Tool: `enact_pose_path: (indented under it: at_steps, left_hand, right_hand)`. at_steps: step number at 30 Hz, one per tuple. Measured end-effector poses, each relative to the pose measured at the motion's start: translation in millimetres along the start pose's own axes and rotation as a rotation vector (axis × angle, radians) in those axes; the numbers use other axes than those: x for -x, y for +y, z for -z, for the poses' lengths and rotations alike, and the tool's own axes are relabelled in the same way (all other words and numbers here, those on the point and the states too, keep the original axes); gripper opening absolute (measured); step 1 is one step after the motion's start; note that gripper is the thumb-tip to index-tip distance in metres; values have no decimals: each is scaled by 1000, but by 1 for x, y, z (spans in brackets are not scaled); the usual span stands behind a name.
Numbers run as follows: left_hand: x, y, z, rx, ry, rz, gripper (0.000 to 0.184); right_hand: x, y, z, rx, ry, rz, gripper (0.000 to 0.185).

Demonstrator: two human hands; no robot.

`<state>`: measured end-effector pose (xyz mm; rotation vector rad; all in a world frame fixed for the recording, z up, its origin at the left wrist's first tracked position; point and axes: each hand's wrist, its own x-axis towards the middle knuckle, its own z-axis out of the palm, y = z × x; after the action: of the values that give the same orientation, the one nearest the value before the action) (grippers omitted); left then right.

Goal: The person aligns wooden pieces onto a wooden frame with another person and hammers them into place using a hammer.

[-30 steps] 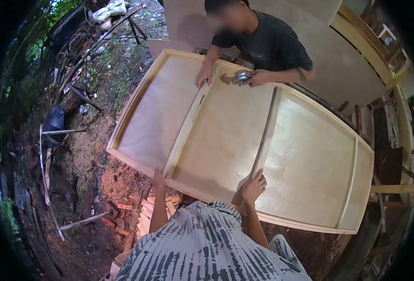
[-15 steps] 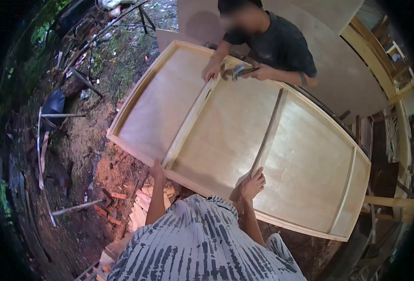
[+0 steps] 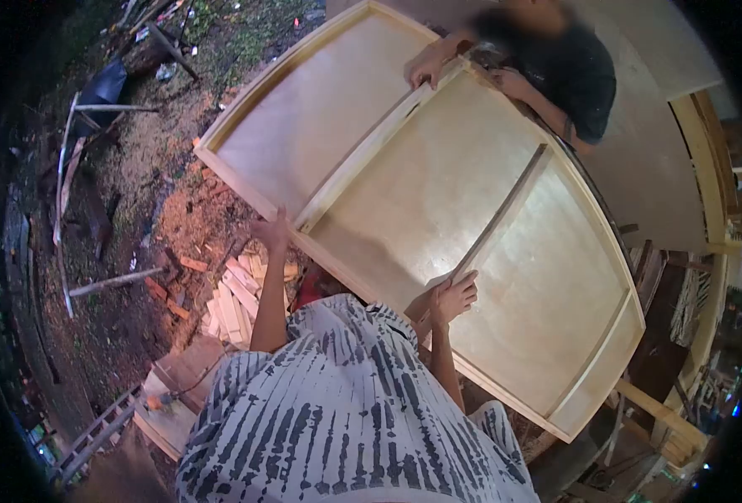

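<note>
A large plywood panel (image 3: pixel 472 210) with a pale wooden frame lies before me, crossed by wooden slats. My right hand (image 3: pixel 453 298) has its fingers wrapped round the near part of the middle slat (image 3: pixel 505 210). My left hand (image 3: pixel 274 235) is at the frame's near edge, by the end of the left slat (image 3: pixel 350 180). Its fingers look spread, with the hand against the frame's outer side. Across the panel, a co-worker's hand (image 3: pixel 425 69) rests at the far end of the left slat. Their other hand (image 3: pixel 513 84) is by the far rim; what it holds is unclear.
Offcuts of wood (image 3: pixel 235 302) are piled on the ground at my left, beside orange sawdust (image 3: pixel 191 210). A pole frame (image 3: pixel 65 201) stands farther left. Large sheets (image 3: pixel 648 151) lie behind the co-worker. A wooden beam (image 3: pixel 656 411) juts out at right.
The view has turned, so the panel appears more tilted and its far edge higher. My left hand's fingers have spread outward. The co-worker's hammer, visible before, no longer shows clearly.
</note>
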<state>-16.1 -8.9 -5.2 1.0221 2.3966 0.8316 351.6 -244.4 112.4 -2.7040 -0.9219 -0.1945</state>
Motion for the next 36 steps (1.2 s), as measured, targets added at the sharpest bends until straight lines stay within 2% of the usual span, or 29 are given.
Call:
enact_pose_path:
  at_steps: [2, 4, 6, 8, 10, 11, 13, 15, 19, 23, 26, 28, 31, 33, 34, 36]
  left_hand:
    - [23, 61, 67, 66, 327, -466, 81]
    - [7, 98, 70, 143, 381, -588, 75]
    - [-5, 132, 51, 462, -81, -509, 77]
    - [8, 158, 29, 269, -138, -845, 77]
    - [41, 186, 22, 22, -300, -841, 77]
    - [50, 190, 15, 24, -299, -838, 77]
    - [60, 187, -5, -137, -473, -818, 72]
    - [66, 176, -12, -150, -482, -816, 68]
    - [75, 175, -17, -163, -472, -807, 57]
    - [75, 175, -19, -170, -470, -791, 61]
    - [73, 176, -13, -147, -506, -812, 56]
    - [74, 174, -15, -92, -444, -828, 55]
    - [76, 178, -11, -91, -478, -796, 54]
    - [78, 177, -16, -88, -431, -795, 53]
    - [80, 172, -18, -100, -390, -804, 53]
    - [78, 175, -17, -96, -424, -797, 53]
  right_hand:
    - [1, 4, -4, 36, -18, -25, 81]
    - [-2, 6, -5, 56, -52, -31, 81]
    - [-9, 0, -6, 56, -70, -33, 80]
    - [-2, -2, 3, 110, -71, -55, 80]
    - [-2, -3, 5, 117, -98, -79, 80]
    - [-3, -3, 5, 122, -122, -107, 80]
    - [-5, -1, -5, 151, -99, -105, 79]
    - [-1, 5, 1, 133, -68, -38, 78]
    - [0, 10, 5, 196, -56, -58, 78]
    - [-1, 11, 4, 176, -38, -35, 77]
    - [1, 10, 5, 155, -20, -10, 76]
    - [1, 8, 8, 139, -4, -8, 75]
    - [-8, 3, 15, 112, -101, -57, 79]
    - [-35, -2, 13, 165, -97, 24, 82]
    - [-68, -12, 12, 41, 137, 363, 84]
    - [-171, -74, 36, -190, 137, 499, 84]
